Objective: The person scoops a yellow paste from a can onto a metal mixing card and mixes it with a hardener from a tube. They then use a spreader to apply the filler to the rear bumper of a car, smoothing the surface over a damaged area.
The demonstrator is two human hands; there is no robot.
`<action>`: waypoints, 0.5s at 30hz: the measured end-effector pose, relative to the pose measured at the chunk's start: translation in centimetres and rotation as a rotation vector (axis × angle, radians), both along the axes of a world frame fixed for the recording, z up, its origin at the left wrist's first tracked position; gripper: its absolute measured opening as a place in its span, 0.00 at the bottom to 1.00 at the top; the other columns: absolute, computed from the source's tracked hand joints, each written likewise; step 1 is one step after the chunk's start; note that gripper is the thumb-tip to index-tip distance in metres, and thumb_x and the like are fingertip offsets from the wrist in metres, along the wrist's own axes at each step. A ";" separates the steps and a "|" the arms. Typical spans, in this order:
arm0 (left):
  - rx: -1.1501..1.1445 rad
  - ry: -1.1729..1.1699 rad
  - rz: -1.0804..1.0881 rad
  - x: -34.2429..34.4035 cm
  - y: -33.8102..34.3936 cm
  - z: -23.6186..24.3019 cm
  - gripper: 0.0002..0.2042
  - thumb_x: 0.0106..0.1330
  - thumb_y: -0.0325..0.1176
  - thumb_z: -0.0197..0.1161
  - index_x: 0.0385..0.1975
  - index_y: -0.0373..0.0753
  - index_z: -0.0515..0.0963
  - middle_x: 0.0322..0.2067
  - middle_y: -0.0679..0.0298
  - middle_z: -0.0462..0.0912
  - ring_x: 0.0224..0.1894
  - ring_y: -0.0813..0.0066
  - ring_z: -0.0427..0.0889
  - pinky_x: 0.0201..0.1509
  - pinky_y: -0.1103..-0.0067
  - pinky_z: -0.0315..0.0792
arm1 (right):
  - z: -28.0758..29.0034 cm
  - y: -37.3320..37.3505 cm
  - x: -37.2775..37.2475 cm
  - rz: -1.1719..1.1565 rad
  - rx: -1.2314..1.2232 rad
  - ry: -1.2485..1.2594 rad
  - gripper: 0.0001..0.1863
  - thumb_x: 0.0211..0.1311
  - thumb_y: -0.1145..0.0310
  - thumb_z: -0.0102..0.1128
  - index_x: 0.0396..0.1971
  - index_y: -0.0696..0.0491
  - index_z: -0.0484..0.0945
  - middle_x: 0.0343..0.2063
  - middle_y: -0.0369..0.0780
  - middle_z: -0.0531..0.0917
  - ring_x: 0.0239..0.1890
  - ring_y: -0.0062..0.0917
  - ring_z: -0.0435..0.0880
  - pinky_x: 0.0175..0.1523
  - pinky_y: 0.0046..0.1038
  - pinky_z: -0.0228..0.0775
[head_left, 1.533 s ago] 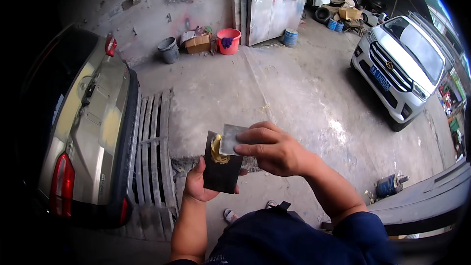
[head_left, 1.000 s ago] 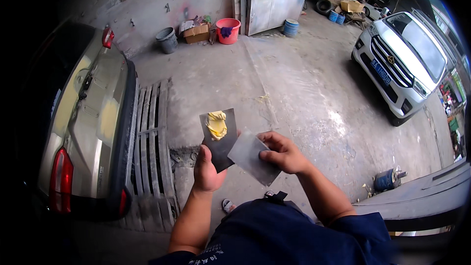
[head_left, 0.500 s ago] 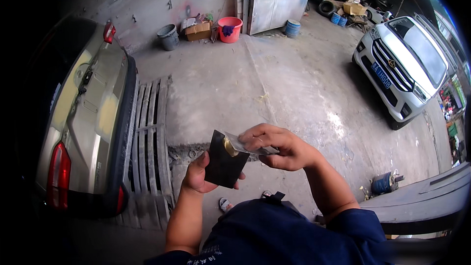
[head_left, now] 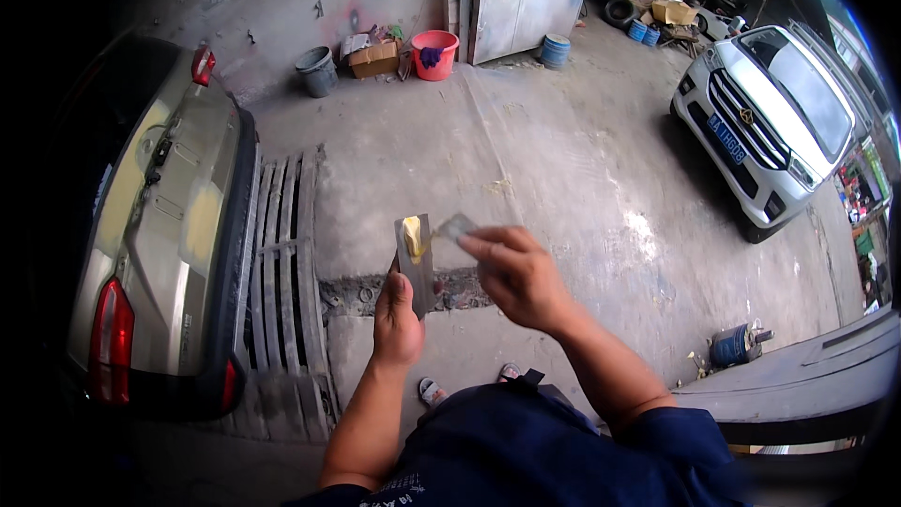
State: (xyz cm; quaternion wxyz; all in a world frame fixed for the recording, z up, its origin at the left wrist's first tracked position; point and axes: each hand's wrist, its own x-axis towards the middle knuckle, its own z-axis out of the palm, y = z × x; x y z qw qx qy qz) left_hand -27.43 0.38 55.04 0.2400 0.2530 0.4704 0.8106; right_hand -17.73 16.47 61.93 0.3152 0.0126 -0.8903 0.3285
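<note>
A concrete floor (head_left: 572, 160) of a workshop yard, seen from above by the person working. At left is the rear of a gold-coloured car (head_left: 155, 244) with pale yellowish patches on its bodywork; beside it lies a slatted grate (head_left: 281, 263). Along the far wall stand a dark grey bucket (head_left: 317, 73), a cardboard box (head_left: 374, 61) full of odds and ends, and a pinkish-red bucket (head_left: 439, 41) with a purple cloth (head_left: 431, 57) over its rim. A blue pail (head_left: 555, 53) stands by a metal door (head_left: 526, 0). A white vehicle (head_left: 774, 127) faces in at upper right, and a blue can (head_left: 732, 346) lies at lower right. Below the hands, a rough, broken strip (head_left: 355, 295) crosses the floor.

The left hand (head_left: 398, 327) grasps a thin, dark rectangular board (head_left: 419, 284), its thumb along the left edge; the board is tilted steeply, and yellow paste (head_left: 413, 237) sits near its top. The right hand (head_left: 519, 277) pinches a flat grey spreader (head_left: 457, 225) between thumb and fingers, just right of the paste. The spreader is blurred; whether it touches the board cannot be told.
</note>
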 end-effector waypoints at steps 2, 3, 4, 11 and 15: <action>-0.037 0.129 0.051 0.1 0.6 0.3 0.28 0.71 0.53 0.42 0.61 0.36 0.59 0.54 0.61 0.70 0.52 0.71 0.72 0.53 0.70 0.69 | 0.9 -0.5 -0.9 0.055 -0.030 0.034 0.23 0.47 0.81 0.56 0.48 0.53 0.77 0.44 0.45 0.78 0.45 0.41 0.74 0.50 0.35 0.70; 0.044 0.193 0.061 0.3 1.2 1.0 0.25 0.74 0.46 0.40 0.62 0.34 0.59 0.53 0.62 0.70 0.50 0.75 0.72 0.53 0.76 0.69 | 0.2 -1.3 -1.0 0.078 -0.021 0.027 0.23 0.47 0.81 0.56 0.48 0.53 0.77 0.44 0.45 0.78 0.46 0.41 0.74 0.50 0.34 0.70; 0.072 0.093 0.012 0.0 1.1 1.0 0.25 0.73 0.47 0.41 0.62 0.34 0.60 0.53 0.62 0.71 0.50 0.74 0.72 0.52 0.75 0.70 | -0.7 -1.8 -1.0 0.113 -0.018 0.024 0.23 0.46 0.81 0.56 0.48 0.53 0.78 0.43 0.45 0.78 0.46 0.41 0.74 0.51 0.34 0.70; 0.219 -0.550 -0.746 -1.9 -2.5 1.7 0.33 0.65 0.57 0.49 0.62 0.36 0.59 0.55 0.49 0.70 0.55 0.43 0.71 0.39 0.53 0.77 | 3.3 1.6 0.6 0.305 0.199 0.124 0.28 0.36 0.82 0.60 0.45 0.51 0.78 0.44 0.41 0.78 0.45 0.39 0.75 0.48 0.35 0.72; 0.297 -0.624 -0.876 -2.1 -2.5 0.8 0.34 0.65 0.57 0.50 0.63 0.37 0.58 0.58 0.47 0.66 0.56 0.40 0.69 0.39 0.50 0.77 | 2.4 3.1 0.1 0.451 0.171 0.099 0.27 0.38 0.82 0.58 0.45 0.53 0.78 0.45 0.43 0.77 0.47 0.40 0.75 0.50 0.36 0.71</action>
